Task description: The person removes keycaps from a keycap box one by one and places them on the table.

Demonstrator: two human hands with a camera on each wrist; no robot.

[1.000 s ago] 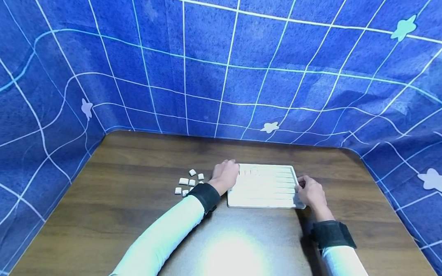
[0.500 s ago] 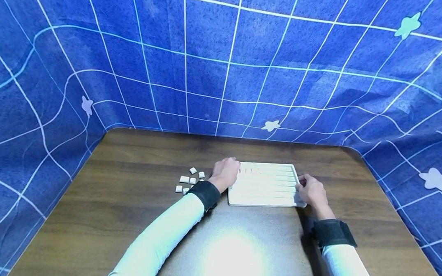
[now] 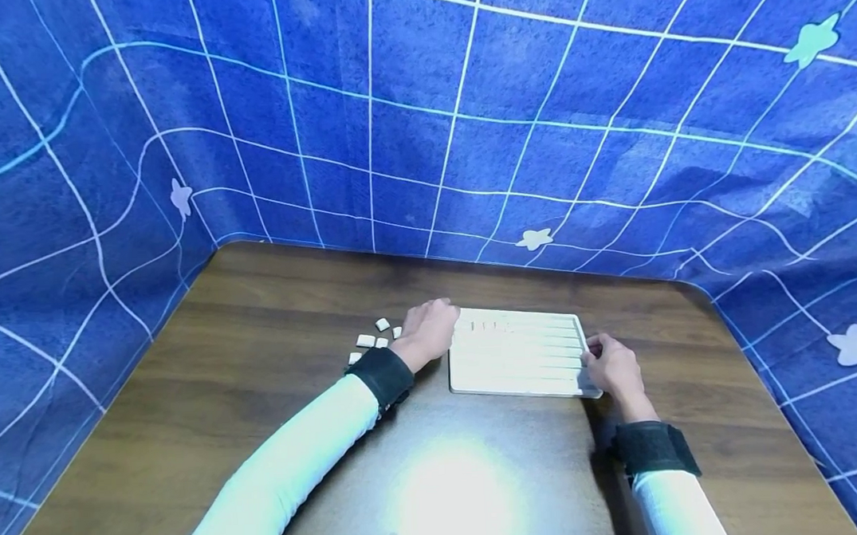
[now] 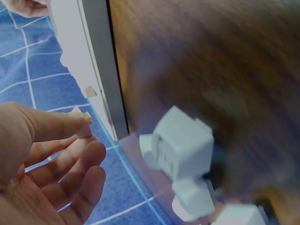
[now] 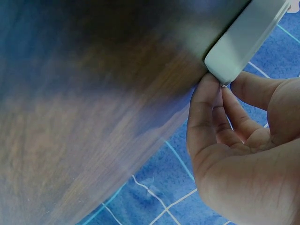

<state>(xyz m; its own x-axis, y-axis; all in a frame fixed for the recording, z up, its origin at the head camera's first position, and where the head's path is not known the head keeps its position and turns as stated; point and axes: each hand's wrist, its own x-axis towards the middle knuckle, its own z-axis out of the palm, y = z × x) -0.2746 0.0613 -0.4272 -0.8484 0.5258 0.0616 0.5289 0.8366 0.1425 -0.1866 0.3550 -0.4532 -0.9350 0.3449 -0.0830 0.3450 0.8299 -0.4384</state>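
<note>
A white tray (image 3: 526,363) with long raised ridges lies on the table. Several small pieces (image 3: 484,326) stand in its far left part. My left hand (image 3: 429,329) is at the tray's far left corner; in the left wrist view its thumb and index finger pinch a small whitish piece (image 4: 84,130), mostly covered by the fingers. Just left of that hand lie several small white blocks (image 3: 365,340), partly hidden by the wrist. At the tray's right edge, my right hand (image 3: 615,367) grips the rim, thumb and fingers meeting around the corner in the right wrist view.
The brown wooden table (image 3: 293,297) extends around the tray, with a bright glare spot in front. Blue cloth (image 3: 409,141) with a white grid and stars hangs behind and at both sides. Black bands (image 3: 383,373) wrap both wrists.
My left hand has shifted a little left, away from the tray and partly over the loose blocks. The right hand stays at the tray's edge. The head view has shifted slightly.
</note>
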